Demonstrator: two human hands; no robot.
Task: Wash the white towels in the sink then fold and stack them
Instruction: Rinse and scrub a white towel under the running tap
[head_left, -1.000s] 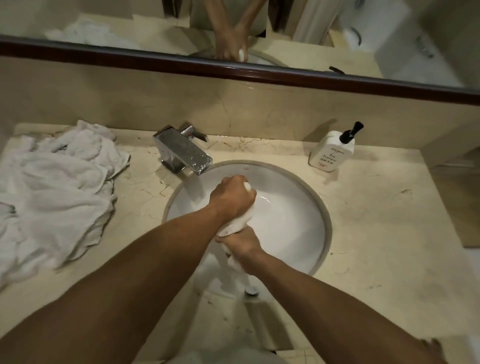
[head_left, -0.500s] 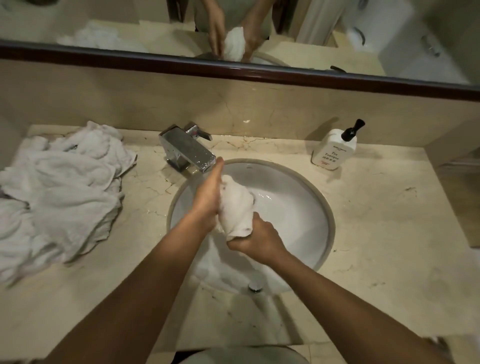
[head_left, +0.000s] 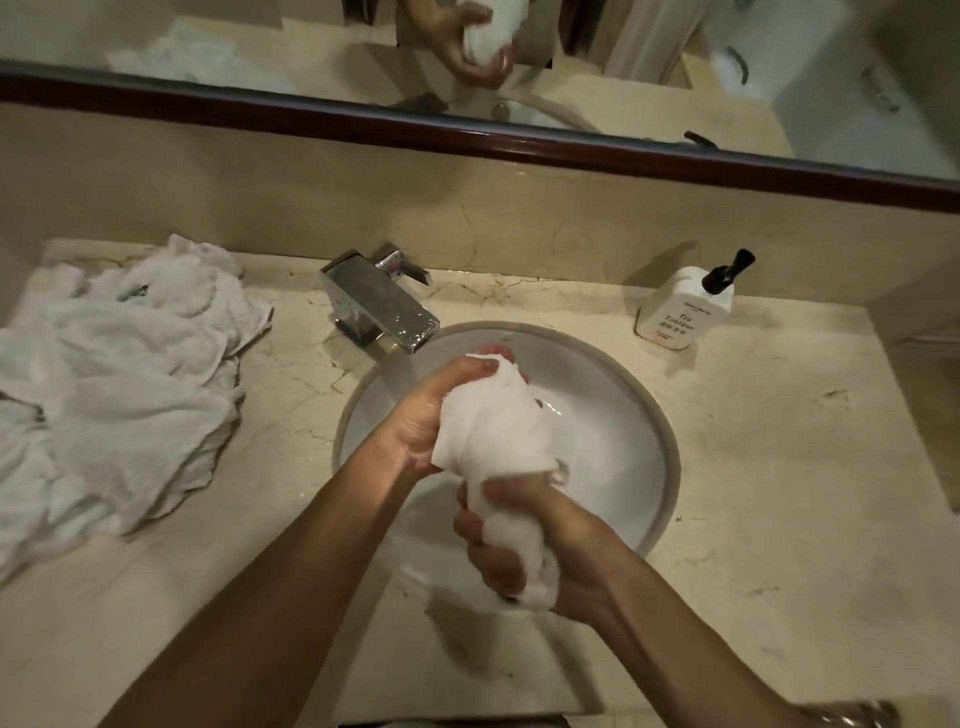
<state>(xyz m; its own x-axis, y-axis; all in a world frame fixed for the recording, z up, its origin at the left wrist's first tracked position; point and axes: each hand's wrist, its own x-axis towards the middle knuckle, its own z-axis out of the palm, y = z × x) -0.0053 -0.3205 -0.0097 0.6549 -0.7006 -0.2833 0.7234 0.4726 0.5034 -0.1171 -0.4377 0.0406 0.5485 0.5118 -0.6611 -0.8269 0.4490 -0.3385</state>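
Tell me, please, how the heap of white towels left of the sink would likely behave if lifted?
The crumpled heap of white cloth towels would probably sag limply, given its soft folds. Loosely piled, it may come apart into separate pieces. It looks thin, so likely light.

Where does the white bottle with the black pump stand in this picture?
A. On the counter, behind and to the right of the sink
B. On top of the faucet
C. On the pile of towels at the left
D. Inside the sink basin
A: the pump bottle stands on the counter near the back wall, to the right of the sink, far from the faucet and the towel pile.
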